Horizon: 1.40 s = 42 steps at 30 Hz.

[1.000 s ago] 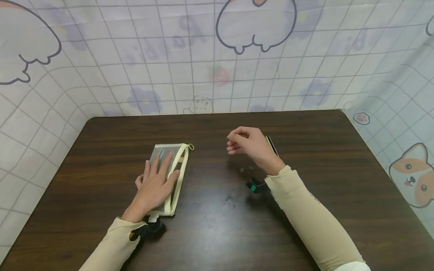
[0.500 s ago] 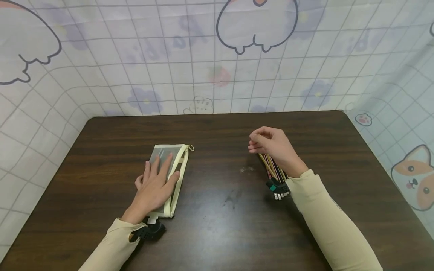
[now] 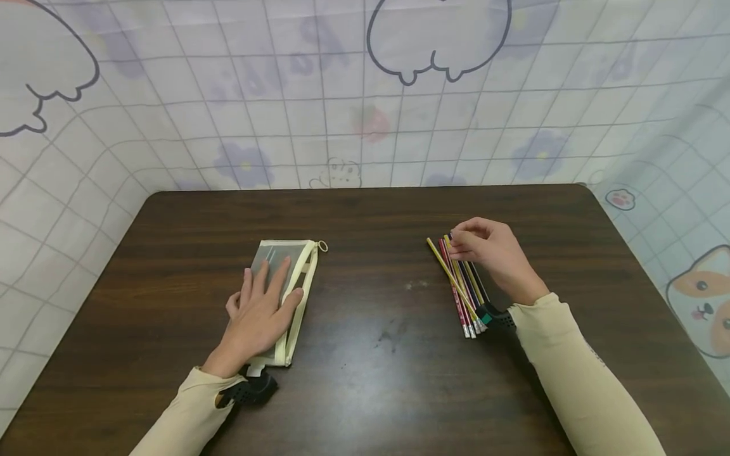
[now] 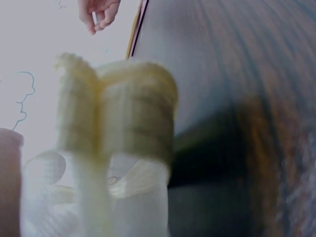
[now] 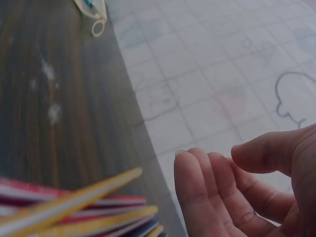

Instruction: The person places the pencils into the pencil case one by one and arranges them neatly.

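Note:
A mesh zip pouch with pale yellow trim [image 3: 310, 272] lies flat on the left half of the table, a loop on its zip end. Fingers spread, my left hand [image 3: 256, 323] rests on top of it and hides part of the mesh. Several pencils [image 3: 458, 288] lie in a loose bundle on the right, eraser ends toward me, one yellow pencil slanting across the others. Over their far ends hovers my right hand [image 3: 492, 250]. In the right wrist view its bent fingers [image 5: 190, 190] hold nothing, with a gap to the thumb; the pencils are below and beside it.
The dark wooden table [image 3: 365, 392] is backed and flanked by a white gridded cloth [image 3: 296, 114] printed with cartoon animals. Pale smudges [image 3: 416, 285] mark the tabletop between pouch and pencils. Each wrist wears a black camera band [image 3: 251, 389].
My right hand has moved right, away from the pouch and over the pencils, uncovering more of them. My left hand and the pouch have stayed put.

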Motion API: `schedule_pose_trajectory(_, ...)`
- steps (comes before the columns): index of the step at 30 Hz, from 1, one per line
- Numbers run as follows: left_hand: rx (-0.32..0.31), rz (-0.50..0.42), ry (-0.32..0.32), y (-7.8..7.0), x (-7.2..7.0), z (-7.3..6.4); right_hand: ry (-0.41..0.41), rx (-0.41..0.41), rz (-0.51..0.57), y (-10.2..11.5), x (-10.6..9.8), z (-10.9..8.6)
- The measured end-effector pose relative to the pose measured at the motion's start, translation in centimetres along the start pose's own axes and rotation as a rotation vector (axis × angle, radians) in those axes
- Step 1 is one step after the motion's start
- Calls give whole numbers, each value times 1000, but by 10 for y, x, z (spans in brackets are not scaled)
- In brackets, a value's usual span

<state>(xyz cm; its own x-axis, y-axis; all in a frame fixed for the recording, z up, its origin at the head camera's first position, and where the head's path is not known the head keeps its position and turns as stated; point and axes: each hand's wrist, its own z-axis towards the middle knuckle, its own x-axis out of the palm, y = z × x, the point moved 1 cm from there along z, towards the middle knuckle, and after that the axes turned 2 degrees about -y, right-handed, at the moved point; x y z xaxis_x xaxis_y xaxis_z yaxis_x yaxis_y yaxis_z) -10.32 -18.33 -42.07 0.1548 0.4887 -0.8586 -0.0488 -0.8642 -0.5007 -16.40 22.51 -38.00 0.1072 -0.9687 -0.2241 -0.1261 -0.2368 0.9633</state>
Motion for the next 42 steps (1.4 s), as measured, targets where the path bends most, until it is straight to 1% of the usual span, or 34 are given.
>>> schedule_pose_trajectory(10,-1,-3,-8,0,1,0,-11,31,-70,-15,-18,4)
schedule_pose_trajectory(15,1,4,-10,-1,0,0,-11,67,-164,-21,-27,5)
schedule_pose_trajectory(17,1,8,-10,-1,0,-1,-7,78,-190,-24,-30,6)
schedule_pose_trajectory(21,1,18,-15,-2,0,-1,2,88,-194,-29,-34,7)
schedule_pose_trajectory(29,-2,23,-7,-3,0,0,42,105,-253,-32,-40,8)
schedule_pose_trajectory(33,-4,27,-4,-3,1,0,55,106,-360,-33,-41,7)
schedule_pose_trajectory(37,-3,31,-6,-2,2,0,44,122,-486,-31,-39,6)
schedule_pose_trajectory(42,-3,35,-6,-2,4,1,38,140,-557,-29,-34,7)
